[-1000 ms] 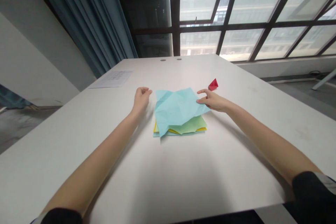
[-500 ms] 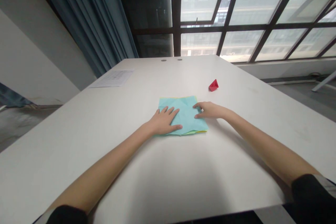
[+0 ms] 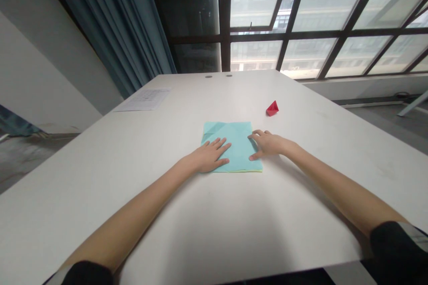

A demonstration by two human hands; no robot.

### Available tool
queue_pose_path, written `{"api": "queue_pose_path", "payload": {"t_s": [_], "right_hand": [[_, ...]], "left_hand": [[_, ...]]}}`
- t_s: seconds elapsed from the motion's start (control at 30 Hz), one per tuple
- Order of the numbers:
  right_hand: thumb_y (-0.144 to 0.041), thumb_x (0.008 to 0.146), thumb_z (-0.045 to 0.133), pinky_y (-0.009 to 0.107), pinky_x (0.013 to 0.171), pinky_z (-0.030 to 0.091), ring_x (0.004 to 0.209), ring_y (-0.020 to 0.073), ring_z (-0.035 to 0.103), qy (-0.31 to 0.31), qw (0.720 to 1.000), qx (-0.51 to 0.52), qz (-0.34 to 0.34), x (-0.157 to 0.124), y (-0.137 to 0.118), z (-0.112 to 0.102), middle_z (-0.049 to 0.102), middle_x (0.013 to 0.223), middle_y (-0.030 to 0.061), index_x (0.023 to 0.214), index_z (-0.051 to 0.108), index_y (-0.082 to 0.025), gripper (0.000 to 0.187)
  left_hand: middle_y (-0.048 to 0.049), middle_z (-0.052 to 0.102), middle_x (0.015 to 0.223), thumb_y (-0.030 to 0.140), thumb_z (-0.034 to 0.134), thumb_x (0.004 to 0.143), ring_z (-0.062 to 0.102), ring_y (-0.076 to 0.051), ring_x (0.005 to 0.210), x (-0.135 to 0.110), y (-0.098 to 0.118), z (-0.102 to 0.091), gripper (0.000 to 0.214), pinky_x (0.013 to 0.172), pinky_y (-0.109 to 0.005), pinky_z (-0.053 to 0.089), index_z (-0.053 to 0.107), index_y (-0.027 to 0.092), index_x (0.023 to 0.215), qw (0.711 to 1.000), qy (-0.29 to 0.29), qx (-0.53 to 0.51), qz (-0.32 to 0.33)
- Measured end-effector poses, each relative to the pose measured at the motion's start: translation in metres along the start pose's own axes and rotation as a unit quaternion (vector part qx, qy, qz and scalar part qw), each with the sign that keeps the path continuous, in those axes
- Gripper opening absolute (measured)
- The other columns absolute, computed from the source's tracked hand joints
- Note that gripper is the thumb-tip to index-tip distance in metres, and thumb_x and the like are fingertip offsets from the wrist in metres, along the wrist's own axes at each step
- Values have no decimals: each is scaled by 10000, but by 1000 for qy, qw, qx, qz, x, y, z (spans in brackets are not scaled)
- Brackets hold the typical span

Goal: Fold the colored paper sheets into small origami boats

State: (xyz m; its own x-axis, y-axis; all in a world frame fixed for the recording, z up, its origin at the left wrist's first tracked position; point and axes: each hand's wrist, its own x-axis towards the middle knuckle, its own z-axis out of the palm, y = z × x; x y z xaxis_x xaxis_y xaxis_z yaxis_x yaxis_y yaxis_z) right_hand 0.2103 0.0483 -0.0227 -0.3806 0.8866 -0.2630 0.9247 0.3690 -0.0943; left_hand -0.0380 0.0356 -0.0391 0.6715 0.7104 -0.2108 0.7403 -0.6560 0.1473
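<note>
A stack of coloured paper sheets with a light blue sheet point(image 3: 236, 138) on top lies flat in the middle of the white table point(image 3: 214, 213). My left hand point(image 3: 209, 158) rests flat on the stack's left side, fingers spread. On the right side my right hand point(image 3: 265, 144) lies with its fingers stretched over the blue sheet. Neither hand grips anything. A thin yellow-green edge of the lower sheets shows at the near side of the stack.
A small red folded paper shape point(image 3: 272, 108) sits beyond my right hand. A printed white sheet point(image 3: 143, 99) lies at the far left of the table. Dark curtains and large windows stand behind the table.
The crumpled blue sheet was lifted a second ago; it came down onto the stack. Both hands moved onto it and now press it flat, and the stack looks squared up.
</note>
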Motion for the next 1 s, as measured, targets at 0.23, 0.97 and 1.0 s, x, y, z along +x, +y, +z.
{"api": "queue_pose_path", "payload": {"t_s": [0.23,0.97,1.0], "right_hand": [[-527,799,533,371,897,415,1050,286,552,96,994,61,3,29,34,-10,558,1167,171,1204,534,-153,551],[-290,786,494,285,713,428,794,211,627,329,931,121,101,55,61,-21,682,834,86,862,617,-155,197],[-281,782,501,275,720,432,791,199,631,335,929,143,62,49,54,-23,681,825,67,858,608,-166,175]], "left_hand": [[-124,45,1521,662,211,856,53,-310,1397,-7,6,9,749,1078,-521,123,117,227,1458,1000,14,-2,-14],[-139,113,1519,669,259,842,118,-316,1389,-11,2,1,769,1082,-495,153,185,198,1445,999,13,-31,-12],[-148,155,1511,654,274,848,155,-314,1381,-8,2,1,757,1083,-482,166,215,182,1437,999,28,-39,-10]]}}
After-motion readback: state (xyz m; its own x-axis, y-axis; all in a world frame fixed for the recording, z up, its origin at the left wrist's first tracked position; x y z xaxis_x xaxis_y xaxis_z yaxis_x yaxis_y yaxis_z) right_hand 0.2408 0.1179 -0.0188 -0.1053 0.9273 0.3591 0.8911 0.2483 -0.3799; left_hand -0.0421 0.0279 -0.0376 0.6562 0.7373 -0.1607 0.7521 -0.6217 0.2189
